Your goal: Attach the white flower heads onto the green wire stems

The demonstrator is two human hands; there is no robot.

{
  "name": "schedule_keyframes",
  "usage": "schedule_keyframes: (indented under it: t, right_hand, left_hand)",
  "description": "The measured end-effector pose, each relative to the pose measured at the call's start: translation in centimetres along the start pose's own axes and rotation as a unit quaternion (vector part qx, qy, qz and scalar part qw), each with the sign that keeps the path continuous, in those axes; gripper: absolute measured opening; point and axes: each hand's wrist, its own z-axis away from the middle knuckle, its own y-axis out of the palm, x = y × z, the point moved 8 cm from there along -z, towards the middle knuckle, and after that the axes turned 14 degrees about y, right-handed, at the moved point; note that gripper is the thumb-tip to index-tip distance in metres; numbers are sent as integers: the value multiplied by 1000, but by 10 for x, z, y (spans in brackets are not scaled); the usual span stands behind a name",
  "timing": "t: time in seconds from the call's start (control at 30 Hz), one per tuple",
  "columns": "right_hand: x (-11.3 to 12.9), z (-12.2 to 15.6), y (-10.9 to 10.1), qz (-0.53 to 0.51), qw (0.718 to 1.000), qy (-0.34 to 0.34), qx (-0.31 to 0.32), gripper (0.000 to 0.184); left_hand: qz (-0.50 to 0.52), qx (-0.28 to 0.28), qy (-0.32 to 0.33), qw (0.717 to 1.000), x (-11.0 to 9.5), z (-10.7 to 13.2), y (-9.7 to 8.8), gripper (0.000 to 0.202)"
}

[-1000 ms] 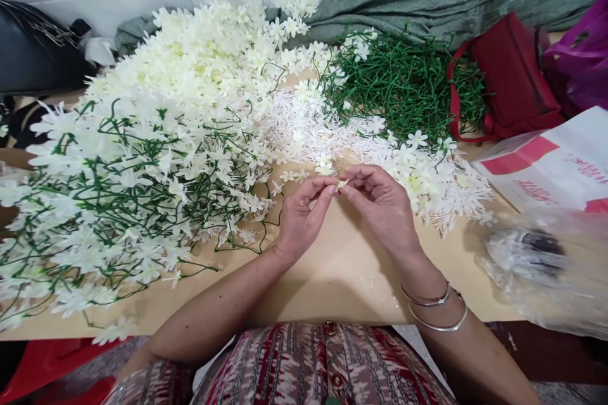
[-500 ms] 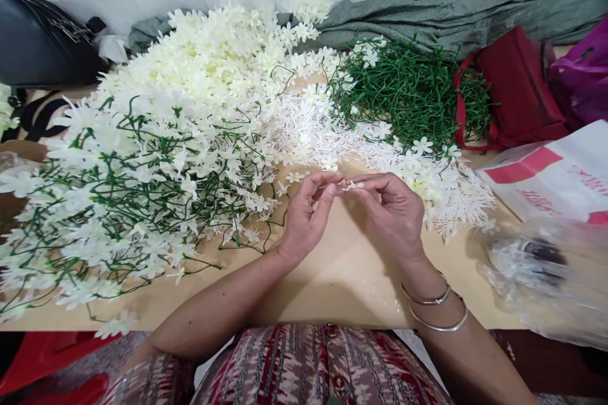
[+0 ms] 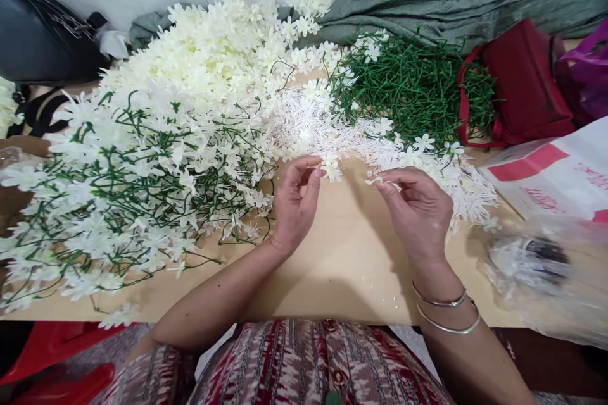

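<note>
My left hand (image 3: 297,202) is over the table, thumb and fingertips pinched together; whatever lies between them is too small to make out. Right beside those fingertips is a white artificial flower (image 3: 331,169), and I cannot tell whether they touch it. My right hand (image 3: 420,209), with two silver bangles at the wrist, pinches a small white flower piece (image 3: 373,179) between thumb and index finger. Behind both hands spreads a heap of thin white stamen strands (image 3: 316,123). Green plastic stems (image 3: 403,88) are piled behind my right hand.
Stemmed white flowers (image 3: 142,190) are heaped at the left, with loose cream blossoms (image 3: 213,50) behind them. A black bag (image 3: 47,38) sits far left. On the right are a red bag (image 3: 527,85), a white paper bag (image 3: 555,171) and clear plastic wrap (image 3: 532,266). Green cloth (image 3: 427,16) lines the wall.
My hands have moved apart from near touching: the left slightly leftward, the right to the right with the small white flower piece in its fingers.
</note>
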Motion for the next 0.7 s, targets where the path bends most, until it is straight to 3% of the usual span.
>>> schedule_keyframes:
  t: [0.17,0.33,0.5,0.7]
  right_hand:
    - [-16,-8,-21,-11,996,63,-70,12]
    - [-22,-8,-15,-11,994,96,-46,14]
    - [-25,-9,-9,-28,992,119,-26,19]
    - [-28,-10,-5,-59,988,139,-1,17]
  left_hand:
    - [-160,131,69,976,-5,-16,7,13]
    - [-230,231,73,943,6,-15,26,15]
    - [-262,233,57,935,18,-20,26,15]
    - [-283,226,95,927,10,-22,19,14]
